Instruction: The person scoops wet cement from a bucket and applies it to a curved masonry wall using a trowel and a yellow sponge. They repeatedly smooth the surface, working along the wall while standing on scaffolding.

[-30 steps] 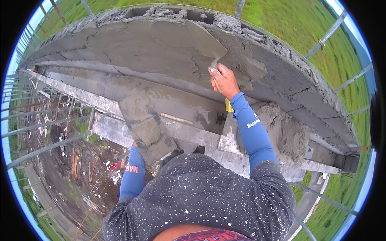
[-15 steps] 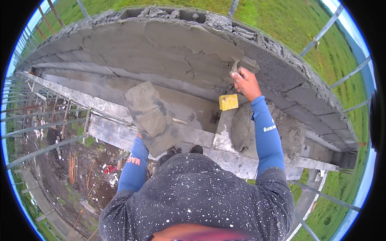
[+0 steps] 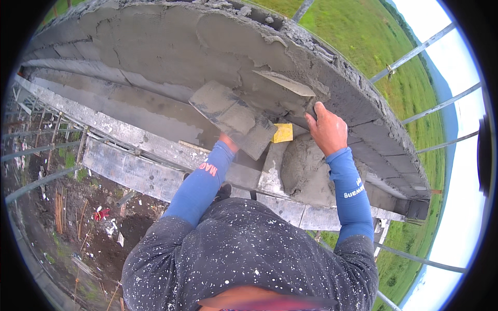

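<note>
My right hand point(image 3: 330, 129) is closed around the handle of a trowel point(image 3: 284, 84). The narrow blade lies against the fresh grey mortar on the block wall point(image 3: 155, 44), tilted so its edge shows. My left hand point(image 3: 229, 143) grips a mortar hawk point(image 3: 215, 102) from beneath, its fingers mostly hidden by the board. Streaks of mortar cover the hawk, which is held close to the wall's lower part. Just right of the hawk's edge is a yellow block point(image 3: 283, 132), its material unclear. Below my right hand sits a heap of wet mortar point(image 3: 307, 171) on a board point(image 3: 270, 173).
A ledge point(image 3: 171, 115) runs along the wall's foot, beside metal scaffold planks point(image 3: 124, 163) under me. Scaffold pipes point(image 3: 415, 52) stand on both sides. Far below at left lies littered ground point(image 3: 93, 228); green grass point(image 3: 342, 36) spreads beyond the wall.
The hawk in my left hand has moved right and up toward the wall, beside the yellow block. My right hand has lowered slightly, and the trowel blade has slid down the wall and tilted.
</note>
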Demonstrator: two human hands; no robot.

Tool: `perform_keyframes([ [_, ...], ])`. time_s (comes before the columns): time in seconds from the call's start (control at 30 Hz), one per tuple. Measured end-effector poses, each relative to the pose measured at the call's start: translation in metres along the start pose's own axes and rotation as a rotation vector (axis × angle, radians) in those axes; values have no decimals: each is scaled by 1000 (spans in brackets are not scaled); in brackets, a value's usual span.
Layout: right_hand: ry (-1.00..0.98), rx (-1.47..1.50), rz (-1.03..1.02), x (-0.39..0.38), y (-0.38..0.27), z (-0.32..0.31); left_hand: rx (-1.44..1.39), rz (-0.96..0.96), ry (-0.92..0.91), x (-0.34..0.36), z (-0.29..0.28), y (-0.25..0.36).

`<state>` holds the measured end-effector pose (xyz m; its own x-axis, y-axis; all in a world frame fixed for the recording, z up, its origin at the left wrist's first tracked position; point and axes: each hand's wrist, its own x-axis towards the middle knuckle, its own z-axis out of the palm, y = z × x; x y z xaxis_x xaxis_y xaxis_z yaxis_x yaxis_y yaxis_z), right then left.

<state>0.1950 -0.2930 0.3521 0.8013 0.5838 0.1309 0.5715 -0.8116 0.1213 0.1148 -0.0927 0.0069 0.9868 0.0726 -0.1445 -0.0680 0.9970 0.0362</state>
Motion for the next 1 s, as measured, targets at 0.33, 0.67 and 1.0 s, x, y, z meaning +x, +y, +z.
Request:
perform_keyframes([
  [0.33,3,-262,-273,102,-116,-70,-123,-40,267,-2,19,-13],
  [0.67,132,-258,-466,165,-230,-105,-74,102,140,0,8,30],
  [1.0,37,253,-238,75,-191,-42,85,354,161,0,93,132],
])
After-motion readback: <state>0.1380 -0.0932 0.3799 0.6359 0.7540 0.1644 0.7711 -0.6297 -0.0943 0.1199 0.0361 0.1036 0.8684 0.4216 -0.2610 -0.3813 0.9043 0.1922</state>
